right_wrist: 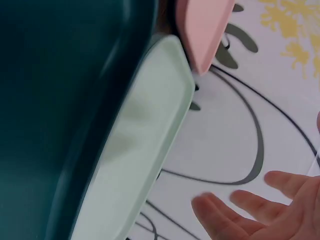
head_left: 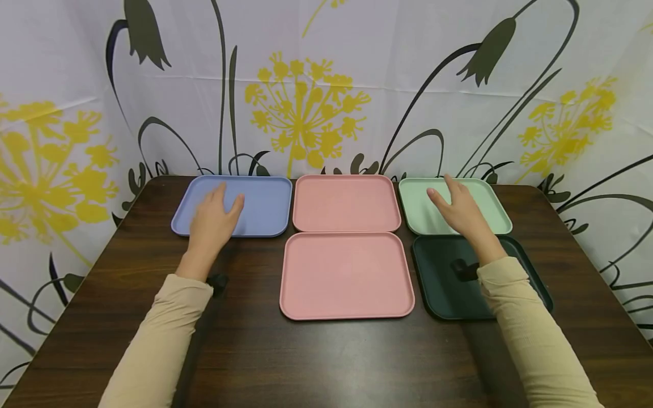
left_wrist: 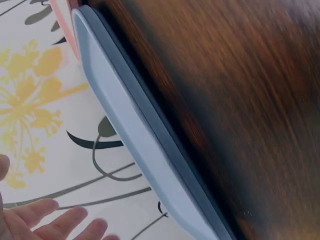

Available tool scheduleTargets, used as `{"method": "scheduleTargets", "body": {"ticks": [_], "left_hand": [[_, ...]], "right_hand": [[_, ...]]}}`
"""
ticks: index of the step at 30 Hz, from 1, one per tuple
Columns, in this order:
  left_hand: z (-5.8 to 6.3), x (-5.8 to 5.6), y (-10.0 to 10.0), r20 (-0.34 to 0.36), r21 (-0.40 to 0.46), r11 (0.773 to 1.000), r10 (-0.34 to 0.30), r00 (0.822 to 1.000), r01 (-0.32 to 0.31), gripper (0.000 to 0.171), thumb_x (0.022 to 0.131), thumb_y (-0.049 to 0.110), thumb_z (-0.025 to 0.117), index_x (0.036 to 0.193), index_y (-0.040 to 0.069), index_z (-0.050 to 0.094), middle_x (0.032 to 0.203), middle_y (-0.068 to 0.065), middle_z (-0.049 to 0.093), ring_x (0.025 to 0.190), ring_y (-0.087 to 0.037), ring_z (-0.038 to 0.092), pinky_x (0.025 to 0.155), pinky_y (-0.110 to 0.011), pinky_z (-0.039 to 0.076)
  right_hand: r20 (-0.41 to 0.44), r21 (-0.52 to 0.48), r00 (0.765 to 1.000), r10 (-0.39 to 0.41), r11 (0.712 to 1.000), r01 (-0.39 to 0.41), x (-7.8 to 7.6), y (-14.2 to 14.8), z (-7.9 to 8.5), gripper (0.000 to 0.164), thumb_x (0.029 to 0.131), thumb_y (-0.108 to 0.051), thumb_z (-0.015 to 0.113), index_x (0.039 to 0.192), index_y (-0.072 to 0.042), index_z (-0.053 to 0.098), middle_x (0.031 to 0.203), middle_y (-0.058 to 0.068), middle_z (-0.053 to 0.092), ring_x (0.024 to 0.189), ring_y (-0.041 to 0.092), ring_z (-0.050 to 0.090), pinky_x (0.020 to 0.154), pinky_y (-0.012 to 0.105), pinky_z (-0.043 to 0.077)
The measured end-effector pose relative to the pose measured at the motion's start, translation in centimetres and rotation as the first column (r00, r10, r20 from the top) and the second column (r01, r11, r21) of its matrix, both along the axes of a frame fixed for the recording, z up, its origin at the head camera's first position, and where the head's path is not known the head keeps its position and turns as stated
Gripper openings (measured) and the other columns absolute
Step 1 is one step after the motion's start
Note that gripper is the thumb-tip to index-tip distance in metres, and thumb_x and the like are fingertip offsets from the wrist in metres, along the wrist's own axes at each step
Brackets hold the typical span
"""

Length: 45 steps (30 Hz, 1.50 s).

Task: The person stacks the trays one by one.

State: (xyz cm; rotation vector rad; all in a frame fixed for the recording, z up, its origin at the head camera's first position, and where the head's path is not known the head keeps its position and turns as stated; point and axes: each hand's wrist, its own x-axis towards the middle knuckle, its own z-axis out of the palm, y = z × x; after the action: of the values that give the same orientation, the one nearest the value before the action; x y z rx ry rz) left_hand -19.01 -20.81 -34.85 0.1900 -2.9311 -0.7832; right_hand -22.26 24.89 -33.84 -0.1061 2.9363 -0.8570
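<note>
In the head view my left hand (head_left: 211, 224) hovers over the blue tray (head_left: 262, 207), thumb and fingers spread apart. The left wrist view shows its loosely extended fingers (left_wrist: 65, 220) beyond that tray's rim, holding nothing. My right hand (head_left: 461, 209) is above the light green tray (head_left: 423, 198), its thumb held away from the fingers. Nothing is in its grasp in the right wrist view, where the fingers (right_wrist: 255, 205) appear slightly bent. Beneath the right wrist lies a dark green tray (head_left: 444, 283), partly hidden by the arm.
Two pink trays, one at the back (head_left: 347, 204) and one in front (head_left: 347, 277), lie between the hands. All the trays rest on a dark brown wooden table (head_left: 245, 351). A white cloth (head_left: 367, 113) with yellow and grey flowers hangs behind the table.
</note>
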Motion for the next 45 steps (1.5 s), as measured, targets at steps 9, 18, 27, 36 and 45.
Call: {"method": "scheduleTargets", "body": {"ticks": [9,18,27,36,45], "left_hand": [[0.0,0.3,0.4,-0.008,0.171,0.985,-0.018,1.0,0.019,0.059,0.102,0.04,0.032,0.142,-0.004,0.039,0.137,-0.03,0.049,0.124,-0.046,0.048,0.106,-0.058,0.038],[-0.4,0.4,0.8,0.01,0.207,0.978,-0.033,0.999,0.03,0.051,0.101,0.034,0.036,0.133,-0.003,0.051,0.122,-0.029,0.061,0.112,-0.042,0.058,0.093,-0.049,0.048],[-1.1,0.7,1.6,0.074,0.291,0.955,-0.088,0.993,0.063,0.047,0.101,0.029,0.037,0.127,-0.005,0.055,0.113,-0.026,0.066,0.087,-0.032,0.069,0.063,-0.018,0.052],[-2.3,0.9,2.6,0.136,0.392,0.917,-0.136,0.981,0.073,0.044,0.1,0.022,0.039,0.128,-0.009,0.053,0.116,-0.029,0.063,0.093,-0.032,0.068,0.073,-0.029,0.061],[-3.2,0.9,3.1,0.168,0.434,0.897,-0.169,0.971,0.082,0.044,0.101,0.02,0.041,0.132,-0.01,0.049,0.119,-0.031,0.062,0.093,-0.03,0.068,0.072,-0.025,0.06]], "right_hand": [[0.163,-0.172,0.986,0.029,0.985,-0.001,0.7,-1.5,0.6,0.075,0.099,-0.057,0.025,0.154,-0.008,0.009,0.153,0.03,0.025,0.132,0.046,0.04,0.109,0.057,0.038],[0.25,-0.374,0.962,0.112,0.927,-0.01,1.0,-2.1,0.1,0.072,0.102,-0.048,0.028,0.15,0.005,0.017,0.143,0.034,0.036,0.126,0.046,0.047,0.103,0.051,0.047],[0.304,-0.393,0.94,0.153,0.919,-0.023,1.4,-2.3,-1.1,0.062,0.105,-0.034,0.03,0.146,0.01,0.022,0.137,0.037,0.043,0.124,0.046,0.05,0.099,0.043,0.052],[0.338,-0.397,0.923,0.186,0.917,-0.039,1.7,-2.7,-2.5,0.048,0.103,-0.012,0.037,0.143,0.012,0.029,0.134,0.037,0.046,0.12,0.043,0.053,0.095,0.038,0.055],[0.317,-0.423,0.923,0.218,0.903,-0.068,1.9,-2.8,-3.6,0.048,0.1,-0.008,0.044,0.14,0.014,0.032,0.133,0.039,0.046,0.116,0.042,0.056,0.094,0.042,0.055]]}}
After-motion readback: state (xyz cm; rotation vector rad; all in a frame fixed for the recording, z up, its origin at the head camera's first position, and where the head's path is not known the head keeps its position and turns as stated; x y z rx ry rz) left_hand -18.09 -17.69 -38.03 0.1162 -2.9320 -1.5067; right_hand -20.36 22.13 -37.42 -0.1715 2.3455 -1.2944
